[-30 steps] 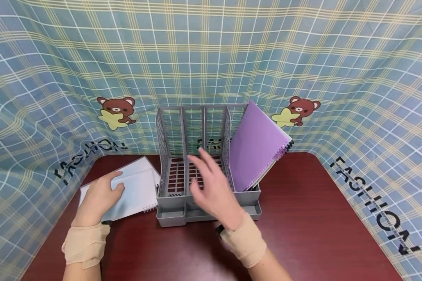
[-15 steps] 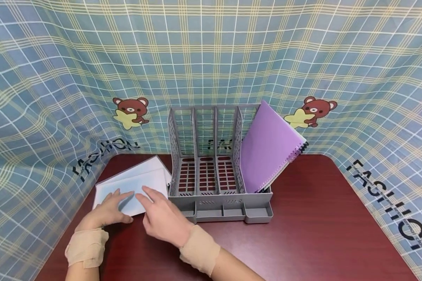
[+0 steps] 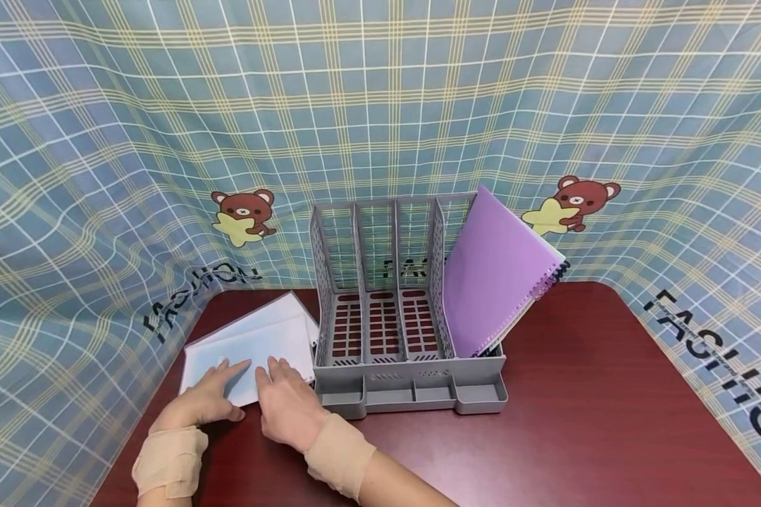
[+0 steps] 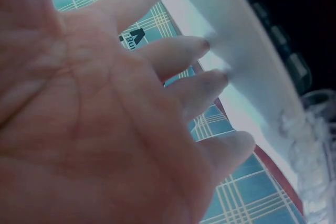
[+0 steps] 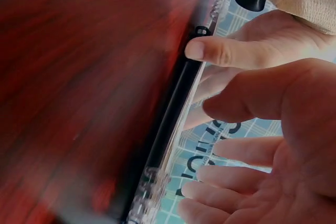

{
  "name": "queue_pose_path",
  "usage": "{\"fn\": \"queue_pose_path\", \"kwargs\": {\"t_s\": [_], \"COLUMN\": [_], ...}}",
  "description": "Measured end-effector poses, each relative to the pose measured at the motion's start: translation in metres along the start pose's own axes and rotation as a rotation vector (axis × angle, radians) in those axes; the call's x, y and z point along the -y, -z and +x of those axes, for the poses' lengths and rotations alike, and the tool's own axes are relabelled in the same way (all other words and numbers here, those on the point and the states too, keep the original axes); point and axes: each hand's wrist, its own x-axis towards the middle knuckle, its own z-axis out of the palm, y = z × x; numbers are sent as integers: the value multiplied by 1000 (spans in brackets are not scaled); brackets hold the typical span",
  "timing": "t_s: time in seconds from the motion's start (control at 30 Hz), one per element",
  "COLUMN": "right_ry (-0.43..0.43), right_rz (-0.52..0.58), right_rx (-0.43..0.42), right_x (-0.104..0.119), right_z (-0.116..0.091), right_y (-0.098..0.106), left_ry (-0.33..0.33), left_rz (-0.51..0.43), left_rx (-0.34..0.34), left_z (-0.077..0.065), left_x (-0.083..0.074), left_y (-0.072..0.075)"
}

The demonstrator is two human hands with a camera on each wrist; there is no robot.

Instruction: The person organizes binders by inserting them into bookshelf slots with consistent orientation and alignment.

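Two bare hands at work over the paper: your left hand has its fingers straight and spread, fingertips touching a pale blue-and-white spiral notebook with a clear coil, grasping nothing. Your right hand, just beside it, lies loosely extended over the same cover, no grip on anything; whether its fingertips press, you can't tell. Beyond your fingers, a second whitish notebook pokes out from underneath, both flat on the dark red table. Right of your right hand stands the grey plastic four-slot file rack, a purple spiral notebook leaning in its far-right slot.
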Motion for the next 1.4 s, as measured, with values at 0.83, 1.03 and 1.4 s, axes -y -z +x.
{"fn": "queue_pose_path", "kwargs": {"t_s": [0.83,1.03,1.4], "right_ry": [-137,-131,-79], "right_rz": [-82,-92,-112], "right_rx": [29,-19,-158], "right_x": [-3,-1,0], "right_z": [18,19,15], "right_y": [-26,-29,-26], "left_ry": [-21,-33,-12], "left_rz": [-140,-131,-122], "left_rx": [85,55,-89], "left_z": [-1,-4,-20], "left_x": [-8,-7,-15], "left_y": [11,14,28]}}
